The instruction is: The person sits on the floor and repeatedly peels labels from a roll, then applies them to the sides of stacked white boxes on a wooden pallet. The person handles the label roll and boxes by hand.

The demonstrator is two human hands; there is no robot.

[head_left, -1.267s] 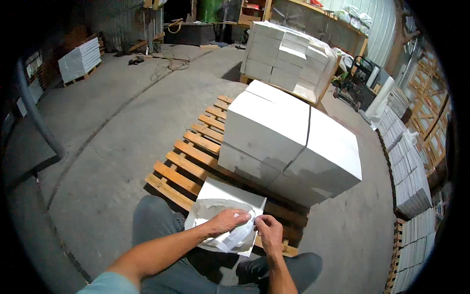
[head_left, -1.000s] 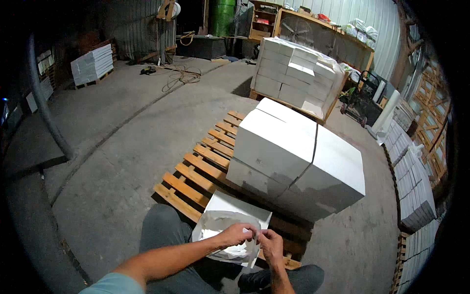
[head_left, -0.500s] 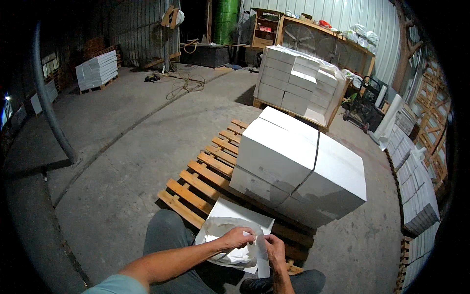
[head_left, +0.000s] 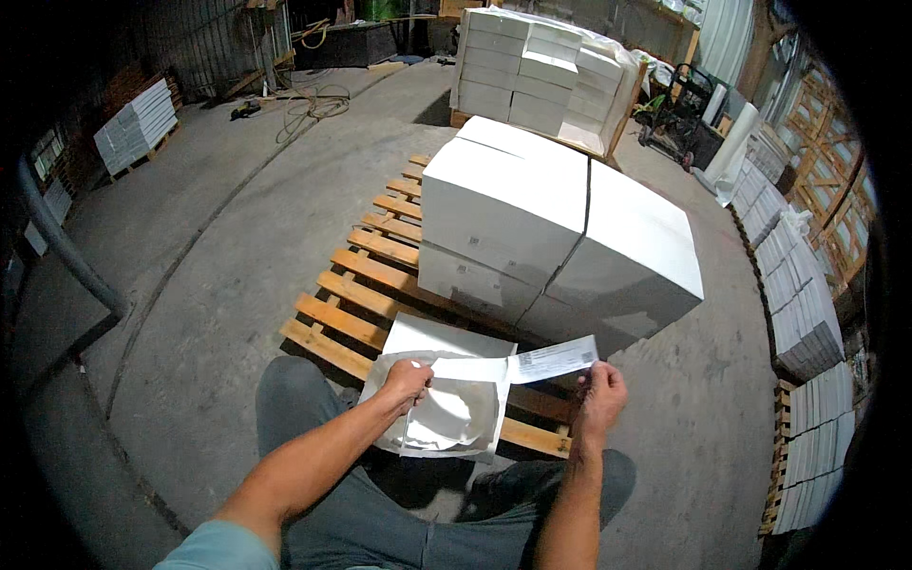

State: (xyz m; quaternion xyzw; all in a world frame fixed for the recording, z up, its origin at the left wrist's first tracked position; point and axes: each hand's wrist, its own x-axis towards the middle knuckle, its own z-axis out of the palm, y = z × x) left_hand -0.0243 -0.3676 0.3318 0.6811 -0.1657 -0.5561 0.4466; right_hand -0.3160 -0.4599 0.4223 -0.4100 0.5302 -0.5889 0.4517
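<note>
head view, looking down: the left hand [head_left: 407,378] is pinching the top edge of a white plastic bag [head_left: 446,413] that lies on a flat white box [head_left: 446,340] at the near end of the wooden pallet [head_left: 356,285], and the right hand [head_left: 600,397] is pinching the end of a white label strip [head_left: 554,360] stretched out sideways from the bag, just above the pallet's near edge. two big stacks of white boxes [head_left: 551,237] sit on the far half of the pallet, well apart from both hands. if i were peeling that strip, i'd keep the left hand's grip right by where it joins so the bag doesn't lift or crumple, and pull low and steady along the bag instead of up, since thin film looks like it'd tear or stretch easily.
</note>
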